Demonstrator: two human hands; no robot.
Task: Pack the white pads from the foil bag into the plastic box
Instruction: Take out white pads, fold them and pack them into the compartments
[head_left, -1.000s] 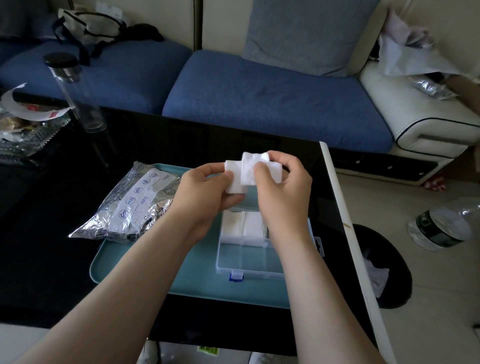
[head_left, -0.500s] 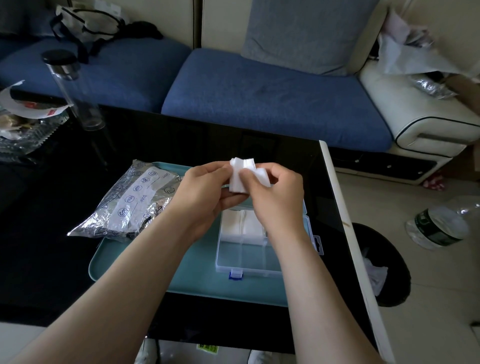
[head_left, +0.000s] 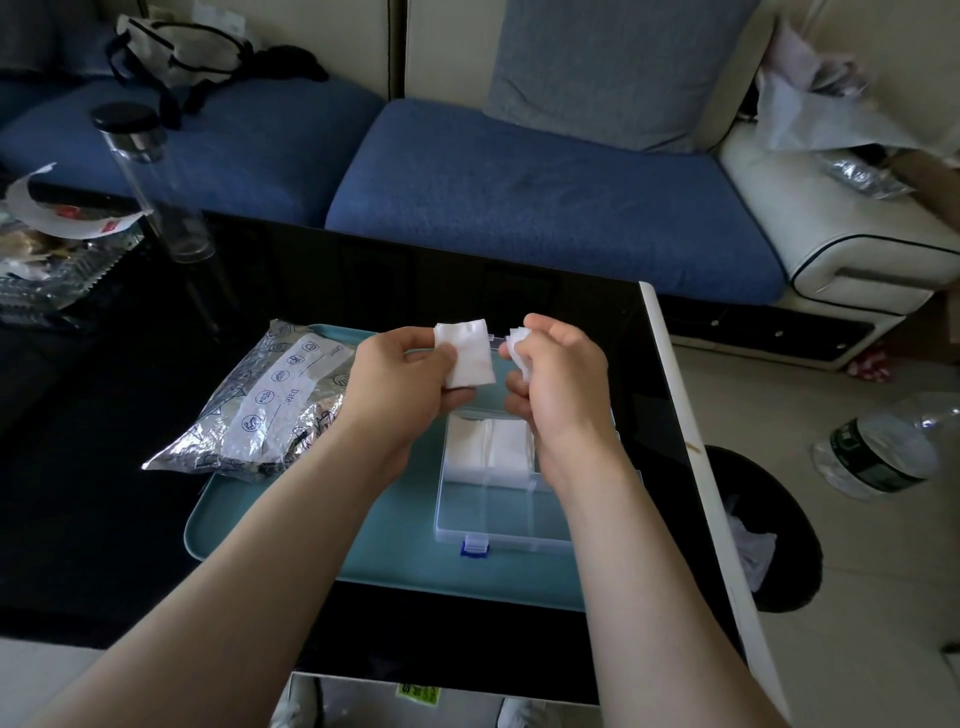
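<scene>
My left hand (head_left: 402, 379) pinches a white pad (head_left: 466, 353) above the far end of the clear plastic box (head_left: 498, 525). My right hand (head_left: 558, 384) grips a small bunch of white pads (head_left: 518, 345), mostly hidden by its fingers. A narrow gap separates the two hands. The box lies open on a teal tray (head_left: 311, 525), and white pads (head_left: 491, 447) fill its far compartments; the near compartments hold nothing. The silver foil bag (head_left: 260, 410) lies on the tray's left edge.
The tray sits on a black glass table (head_left: 104, 467) with a white right edge. A tall clear bottle (head_left: 156, 182) and a snack tray (head_left: 47, 244) stand at the far left. A blue sofa lies beyond. A black bin (head_left: 753, 525) and a water bottle (head_left: 883, 447) are on the floor at right.
The hands held the pads together in one bunch; now they have drawn apart, the left with one pad, the right with the others.
</scene>
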